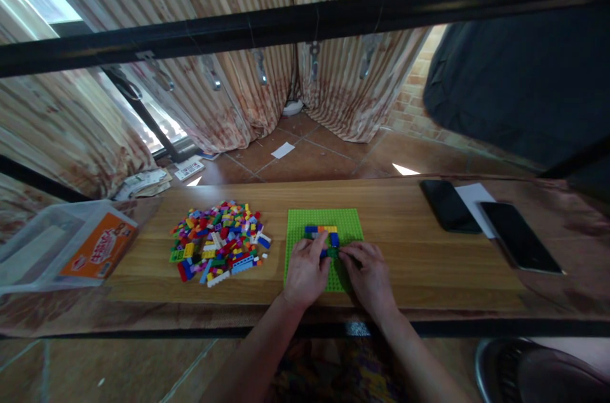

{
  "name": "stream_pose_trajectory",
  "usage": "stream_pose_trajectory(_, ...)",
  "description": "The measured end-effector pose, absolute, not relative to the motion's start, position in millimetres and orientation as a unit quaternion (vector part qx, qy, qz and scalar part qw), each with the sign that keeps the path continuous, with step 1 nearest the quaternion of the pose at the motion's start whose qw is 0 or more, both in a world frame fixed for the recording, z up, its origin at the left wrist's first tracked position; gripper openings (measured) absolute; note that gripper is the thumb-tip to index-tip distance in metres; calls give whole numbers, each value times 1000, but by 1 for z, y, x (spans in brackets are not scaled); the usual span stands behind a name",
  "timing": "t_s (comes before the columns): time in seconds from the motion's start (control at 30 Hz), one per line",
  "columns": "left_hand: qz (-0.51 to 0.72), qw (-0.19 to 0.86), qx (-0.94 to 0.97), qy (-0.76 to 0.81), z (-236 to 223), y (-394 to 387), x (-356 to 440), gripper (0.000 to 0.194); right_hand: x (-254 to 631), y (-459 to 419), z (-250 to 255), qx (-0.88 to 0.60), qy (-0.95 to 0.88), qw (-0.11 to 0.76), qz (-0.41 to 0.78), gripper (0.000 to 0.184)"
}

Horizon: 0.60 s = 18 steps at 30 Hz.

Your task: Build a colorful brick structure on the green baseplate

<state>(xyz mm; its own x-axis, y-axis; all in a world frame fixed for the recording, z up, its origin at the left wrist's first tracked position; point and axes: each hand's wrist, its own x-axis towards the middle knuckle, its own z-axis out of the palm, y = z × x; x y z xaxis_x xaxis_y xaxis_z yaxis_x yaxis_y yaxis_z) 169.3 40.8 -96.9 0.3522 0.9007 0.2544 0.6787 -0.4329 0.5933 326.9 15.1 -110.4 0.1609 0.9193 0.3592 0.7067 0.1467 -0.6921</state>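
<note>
On a green studded baseplate (350, 218) stands a low structure of toy bricks (335, 239), with blue, orange and yellow bricks in view. My left hand (305, 269) lies over its left and front part, fingers closed against the bricks and hiding some of them. From the right, my right hand (370, 273) pinches with thumb and forefinger at the structure's front right corner. A dark green brick (332, 252) shows at those fingertips, partly covered.
Left of the baseplate lies a pile of loose coloured bricks (223, 241) on the wooden board (405, 263). A clear plastic box (42, 225) with an orange label stands at far left. Two dark phones, one (448, 204) and another (519, 236), lie right, beside white paper (476, 199).
</note>
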Motion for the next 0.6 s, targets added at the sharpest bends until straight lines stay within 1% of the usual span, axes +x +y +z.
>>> stream_pose_trajectory(0.27, 296, 203, 793, 492, -100, 41, 168, 64, 327, 15, -111, -641, -633, 417, 121, 21)
stream_pose_trajectory(0.6, 282, 191, 795, 503, -98, 41, 169, 55, 327, 16, -118, -614, -655, 434, 79, 21)
